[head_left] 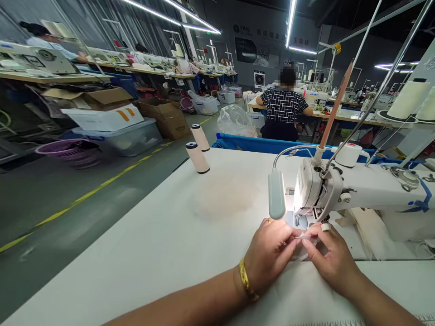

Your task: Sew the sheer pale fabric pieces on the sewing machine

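Note:
Close in front of the needle area of a white sewing machine (pixel 374 185), both my hands pinch a thin, pale piece of fabric (pixel 301 254). My left hand (pixel 272 253), with a gold bracelet at the wrist, grips its left side between thumb and fingers. On the other side, my right hand (pixel 335 258) holds the fabric with thumb and forefinger, the fingertips almost meeting the left ones. A small lamp (pixel 277 194) on a bent metal neck lights the spot from above. Most of the fabric is hidden by my hands.
Two cones of pale thread (pixel 197 158) stand at the far left of the white table (pixel 152 253). Beyond its back edge runs a blue cloth bin (pixel 251 142). A person in a patterned shirt (pixel 283 105) sits ahead. Large thread cones (pixel 408 100) stand at right.

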Tool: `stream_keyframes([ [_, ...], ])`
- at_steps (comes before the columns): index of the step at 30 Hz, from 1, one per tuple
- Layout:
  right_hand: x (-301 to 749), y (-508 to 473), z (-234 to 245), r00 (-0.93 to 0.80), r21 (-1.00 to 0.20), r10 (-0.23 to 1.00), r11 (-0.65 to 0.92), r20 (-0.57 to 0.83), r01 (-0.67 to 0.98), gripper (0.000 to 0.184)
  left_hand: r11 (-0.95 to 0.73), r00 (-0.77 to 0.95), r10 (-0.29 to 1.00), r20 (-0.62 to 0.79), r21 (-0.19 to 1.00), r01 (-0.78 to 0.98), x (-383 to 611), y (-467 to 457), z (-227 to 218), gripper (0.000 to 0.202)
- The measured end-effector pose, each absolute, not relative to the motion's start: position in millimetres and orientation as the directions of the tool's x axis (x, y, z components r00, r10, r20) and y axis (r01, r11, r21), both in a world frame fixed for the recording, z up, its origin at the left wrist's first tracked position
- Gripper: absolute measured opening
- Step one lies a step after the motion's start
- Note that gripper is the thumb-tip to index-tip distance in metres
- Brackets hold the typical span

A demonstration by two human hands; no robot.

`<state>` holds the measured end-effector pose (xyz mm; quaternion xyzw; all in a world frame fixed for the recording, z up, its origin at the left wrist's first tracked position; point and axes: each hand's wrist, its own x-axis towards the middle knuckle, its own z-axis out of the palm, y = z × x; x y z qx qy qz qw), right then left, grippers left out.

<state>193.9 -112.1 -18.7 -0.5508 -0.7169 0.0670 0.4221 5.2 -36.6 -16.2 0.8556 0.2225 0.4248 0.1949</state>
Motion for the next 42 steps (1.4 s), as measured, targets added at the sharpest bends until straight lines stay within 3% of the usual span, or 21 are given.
stream_keyframes([
  [6, 193.8, -114.2, -20.6, 0.004, -0.66, 0.887, 0.342, 0.463, 0.669, 0.011, -0.847, 0.537, 0.513, 0.67, 0.495, 0.191, 4.6, -37.3, -14.1, 0.015],
  [12, 192.1, -112.6, -19.8, -0.005, -0.676, 0.884, 0.361, 0.468, 0.642, 0.012, -0.839, 0.571, 0.516, 0.639, 0.511, 0.186, 4.7, -37.0, -15.8, 0.017],
  [17, 191.6, -112.4, -19.7, -0.004, -0.679, 0.877, 0.375, 0.48, 0.631, 0.012, -0.762, 0.579, 0.583, 0.57, 0.631, 0.146, 5.9, -37.6, -11.6, 0.009],
  [20, 191.5, -112.5, -19.6, -0.009, -0.673, 0.874, 0.38, 0.486, 0.634, 0.013, -0.674, 0.619, 0.616, 0.487, 0.733, 0.095, 7.4, -37.1, -8.5, 0.018],
  [25, 192.1, -113.3, -19.4, -0.031, -0.657, 0.871, 0.392, 0.49, 0.644, 0.013, -0.515, 0.633, 0.695, 0.341, 0.851, 0.106, 8.2, -34.7, -9.6, 0.01],
  [42, 190.7, -115.5, -17.7, -0.032, -0.647, 0.861, 0.406, 0.508, 0.646, 0.013, -0.365, 0.586, 0.782, 0.213, 0.919, 0.152, 12.6, -38.6, -8.8, 0.015],
])
